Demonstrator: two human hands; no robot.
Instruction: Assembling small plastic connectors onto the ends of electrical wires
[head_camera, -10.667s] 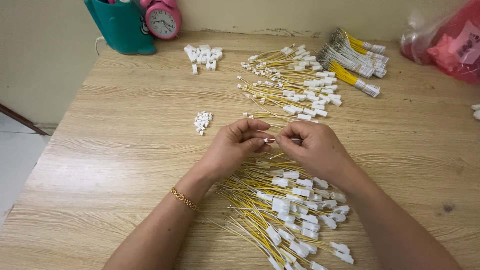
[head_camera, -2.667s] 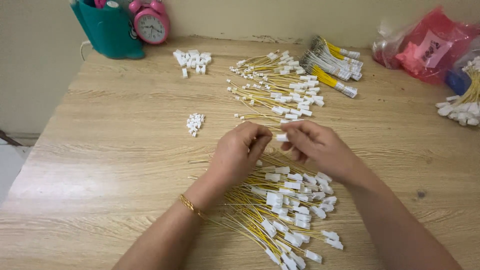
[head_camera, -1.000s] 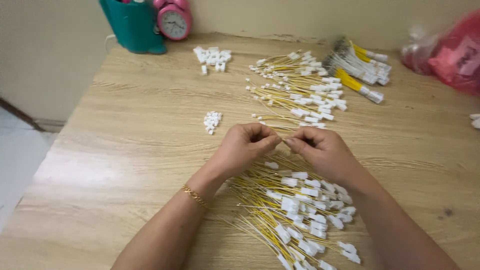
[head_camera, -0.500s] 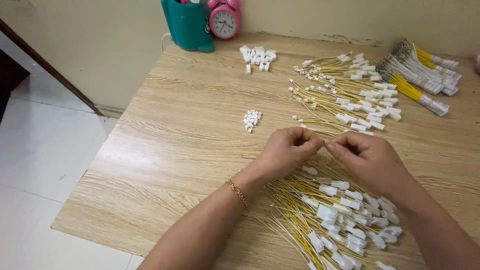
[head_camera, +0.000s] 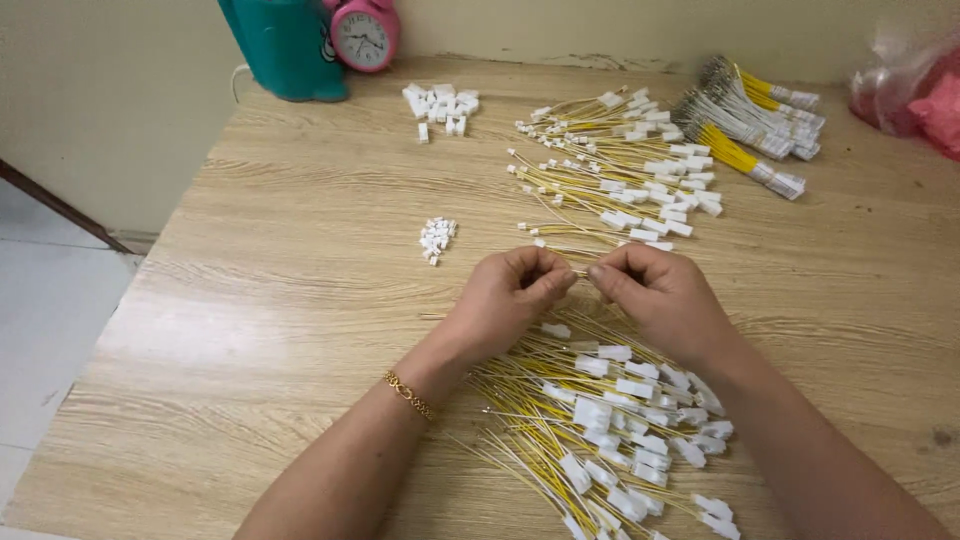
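My left hand (head_camera: 507, 300) and my right hand (head_camera: 660, 296) meet fingertip to fingertip over the wooden table (head_camera: 270, 300), pinching a thin yellow wire between them. What sits at the wire's end is hidden by my fingers. Beneath my wrists lies a big pile of yellow wires with white plastic connectors (head_camera: 600, 420). A second spread of similar wires (head_camera: 615, 165) lies farther back. A small heap of tiny white connectors (head_camera: 436, 238) rests to the left of my left hand.
A larger heap of white connectors (head_camera: 440, 104) lies at the back. Bundled wires (head_camera: 750, 125) sit at the back right, beside a red-and-clear plastic bag (head_camera: 915, 90). A teal container (head_camera: 285, 45) and a pink alarm clock (head_camera: 362, 35) stand by the wall. The table's left edge drops to a white floor.
The view has swung back to the right and the hands sit closer to centre. Both hands stay pinched together on a wire above the near pile.
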